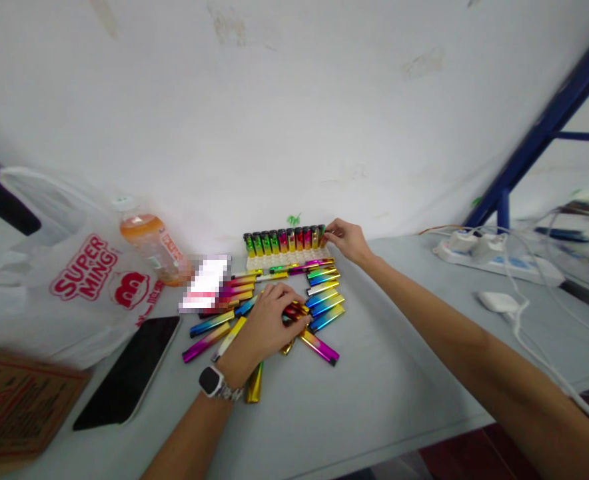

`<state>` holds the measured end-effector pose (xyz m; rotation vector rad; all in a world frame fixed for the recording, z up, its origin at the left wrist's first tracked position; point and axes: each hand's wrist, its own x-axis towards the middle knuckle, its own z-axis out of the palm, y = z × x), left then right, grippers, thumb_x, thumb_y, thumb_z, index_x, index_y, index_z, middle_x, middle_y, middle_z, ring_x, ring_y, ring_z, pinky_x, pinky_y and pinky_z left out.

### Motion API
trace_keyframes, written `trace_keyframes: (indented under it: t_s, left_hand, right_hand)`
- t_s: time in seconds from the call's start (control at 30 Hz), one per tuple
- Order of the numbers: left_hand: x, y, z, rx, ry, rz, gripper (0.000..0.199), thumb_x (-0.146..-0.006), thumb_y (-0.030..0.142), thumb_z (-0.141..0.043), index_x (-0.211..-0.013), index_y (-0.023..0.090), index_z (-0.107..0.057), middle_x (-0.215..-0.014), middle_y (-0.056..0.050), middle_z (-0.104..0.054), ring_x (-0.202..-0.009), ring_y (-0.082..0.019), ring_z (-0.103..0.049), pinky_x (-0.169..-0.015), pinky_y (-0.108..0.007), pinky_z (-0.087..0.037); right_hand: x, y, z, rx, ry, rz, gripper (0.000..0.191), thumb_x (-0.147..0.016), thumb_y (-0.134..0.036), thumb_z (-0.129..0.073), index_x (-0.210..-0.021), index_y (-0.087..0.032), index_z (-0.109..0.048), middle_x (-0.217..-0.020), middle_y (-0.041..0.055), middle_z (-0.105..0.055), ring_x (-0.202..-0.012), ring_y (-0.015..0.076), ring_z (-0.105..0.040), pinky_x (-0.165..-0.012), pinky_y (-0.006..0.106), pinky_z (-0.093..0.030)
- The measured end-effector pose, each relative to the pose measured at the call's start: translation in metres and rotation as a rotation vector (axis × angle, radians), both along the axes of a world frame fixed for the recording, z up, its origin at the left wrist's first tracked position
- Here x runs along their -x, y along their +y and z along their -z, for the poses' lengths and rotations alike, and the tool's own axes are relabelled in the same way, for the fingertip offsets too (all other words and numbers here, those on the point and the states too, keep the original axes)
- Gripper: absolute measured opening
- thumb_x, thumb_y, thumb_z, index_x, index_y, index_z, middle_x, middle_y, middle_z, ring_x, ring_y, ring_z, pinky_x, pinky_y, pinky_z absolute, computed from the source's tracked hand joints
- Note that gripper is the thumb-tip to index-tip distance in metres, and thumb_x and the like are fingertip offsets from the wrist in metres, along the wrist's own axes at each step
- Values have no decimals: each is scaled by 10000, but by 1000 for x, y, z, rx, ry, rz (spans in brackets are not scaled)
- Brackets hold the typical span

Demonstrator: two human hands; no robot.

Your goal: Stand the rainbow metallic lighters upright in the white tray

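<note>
Shiny multicoloured lighters stand upright in a row along the back of a white rack (287, 258) by the wall. My right hand (345, 239) pinches the lighter at the row's right end (322, 236). My left hand (277, 317) rests over a pile of loose lighters in front of the rack, its fingers curled round some red and gold ones (294, 311). Blue and gold lighters (326, 308) lie to the right of it, pink and gold ones (207, 342) to the left. A watch is on my left wrist.
A black phone (129, 373), a carton (22, 403), a white plastic bag (74, 287) and an orange drink bottle (155, 247) stand or lie at left. At right are a power strip (504, 261), a white charger (498, 302) with cables, and a blue metal frame (539, 133).
</note>
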<state>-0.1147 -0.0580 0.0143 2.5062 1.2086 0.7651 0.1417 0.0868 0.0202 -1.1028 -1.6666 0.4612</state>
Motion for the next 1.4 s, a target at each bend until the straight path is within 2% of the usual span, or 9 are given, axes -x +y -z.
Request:
trace_keyframes:
  t_s: [0.27,0.47,0.7,0.9,1.03,1.1,1.23,1.33,1.4]
  left_hand:
    - [-5,0,2,15,-6,-29,135,-856,298,-673,-973,249,-718,-1056,-55,-642,-1038,-256,-544,-939,-431,-438]
    - [-4,1,3,26,-21,-28,124,-872,300,-659,-968,250,-720,-1061,-53,-639,-1053,-255,-541,-957,-429,-436]
    - [-5,2,3,44,-45,-34,113,-881,289,-646,-957,243,-714,-1061,-58,-623,-1070,-252,-533,-966,-418,-448]
    - [-6,2,2,73,-46,-35,109,-881,272,-645,-965,234,-703,-1078,-57,-611,-1084,-247,-523,-979,-417,-448]
    - [-7,1,2,73,-57,-41,95,-873,254,-652,-954,228,-695,-1078,-53,-610,-1086,-242,-523,-982,-410,-448]
    - [-7,1,2,72,-57,-44,93,-867,255,-660,-948,225,-692,-1080,-54,-611,-1085,-246,-523,-974,-411,-451]
    - [-6,1,2,60,-47,-30,109,-878,278,-648,-960,217,-687,-1073,-58,-623,-1078,-253,-529,-977,-435,-445]
    - [-4,1,3,42,-60,-16,125,-888,250,-622,-992,206,-676,-1082,-62,-631,-1079,-249,-530,-987,-435,-444]
    - [-3,1,3,30,-67,-3,130,-885,222,-611,-999,198,-667,-1088,-63,-638,-1080,-246,-531,-991,-430,-447]
  right_hand:
    - [-4,7,-4,-11,-14,21,123,-823,-285,-623,-774,-176,-655,-730,28,-694,-640,146,-623,-662,291,-488]
    - [-13,15,-14,-51,-215,-27,111,-816,-248,-622,-749,-181,-679,-727,33,-684,-672,159,-607,-685,291,-462]
    - [-22,30,-22,-63,-320,-120,109,-794,-165,-608,-742,-173,-703,-758,31,-680,-711,156,-584,-731,289,-459]
    - [-18,34,-18,-81,-405,-137,125,-819,-143,-621,-784,-167,-739,-808,39,-660,-718,154,-587,-740,295,-482]
    - [-11,24,-4,-184,-406,-7,193,-881,-271,-630,-945,-166,-779,-1002,89,-563,-828,181,-590,-810,339,-513]
    - [-7,16,3,-211,-414,81,275,-919,-324,-589,-1057,-173,-772,-1014,95,-505,-909,212,-577,-865,367,-507]
    - [4,-9,10,-185,-492,170,395,-927,-265,-522,-1282,-175,-669,-1044,107,-463,-935,236,-550,-904,398,-480]
    - [19,-32,8,-164,-577,127,476,-858,-212,-557,-1329,-162,-605,-1114,130,-475,-964,250,-536,-905,403,-453]
    - [33,-45,5,-139,-673,25,386,-818,-227,-594,-1192,-171,-673,-1117,129,-502,-1026,267,-529,-922,408,-424]
